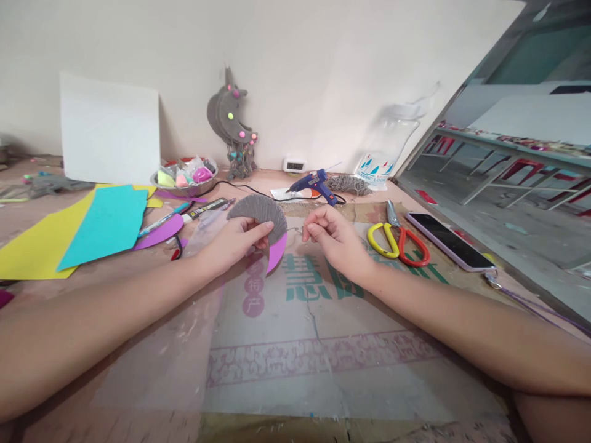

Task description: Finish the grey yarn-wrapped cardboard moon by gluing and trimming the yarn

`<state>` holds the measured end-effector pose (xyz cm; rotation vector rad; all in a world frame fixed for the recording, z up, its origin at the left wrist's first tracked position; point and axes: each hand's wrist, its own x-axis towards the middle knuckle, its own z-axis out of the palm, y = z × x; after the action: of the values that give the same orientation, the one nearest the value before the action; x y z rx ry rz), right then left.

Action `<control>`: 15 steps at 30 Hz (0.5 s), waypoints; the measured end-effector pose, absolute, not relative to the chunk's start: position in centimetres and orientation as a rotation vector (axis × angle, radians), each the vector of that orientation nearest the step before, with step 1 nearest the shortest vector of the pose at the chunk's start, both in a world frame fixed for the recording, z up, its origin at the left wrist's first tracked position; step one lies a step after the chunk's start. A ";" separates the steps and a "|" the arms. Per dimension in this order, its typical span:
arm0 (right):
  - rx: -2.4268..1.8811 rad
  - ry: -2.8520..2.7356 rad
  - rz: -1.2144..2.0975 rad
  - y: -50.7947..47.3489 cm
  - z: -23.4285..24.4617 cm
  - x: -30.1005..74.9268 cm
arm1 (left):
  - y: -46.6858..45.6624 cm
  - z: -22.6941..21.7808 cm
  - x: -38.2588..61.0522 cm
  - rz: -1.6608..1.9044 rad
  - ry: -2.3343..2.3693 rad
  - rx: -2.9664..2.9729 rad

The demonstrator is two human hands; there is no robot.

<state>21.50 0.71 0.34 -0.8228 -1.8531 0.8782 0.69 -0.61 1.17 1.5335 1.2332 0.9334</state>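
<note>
The left forearm [133,314] and right forearm [447,326] lie nearest, on the near side of the yarn-wrapped crescent [262,212]. The left hand [236,241] grips its inner curve; its long axis slants from far left to a near-right purple tip [276,253]. Just right of it, the right hand's [339,240] fingers pinch a strand [294,230] reaching towards it.

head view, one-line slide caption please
Left hand holds a purple crescent partly wrapped in gray yarn while the right hand pinches the strand.
</note>
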 end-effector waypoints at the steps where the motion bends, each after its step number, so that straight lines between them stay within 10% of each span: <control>1: -0.826 -1.865 0.861 0.7 0.4 21.5 | -0.6 1.2 0.7 0.934 1.231 1.535; 15: -0.971 -1.950 0.746 0.8 0.2 21.1 | -1.0 1.7 0.7 0.932 1.266 1.667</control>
<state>21.10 0.76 0.22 -0.9712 -1.9501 0.7461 0.68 -0.96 1.72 1.6674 1.2660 0.9319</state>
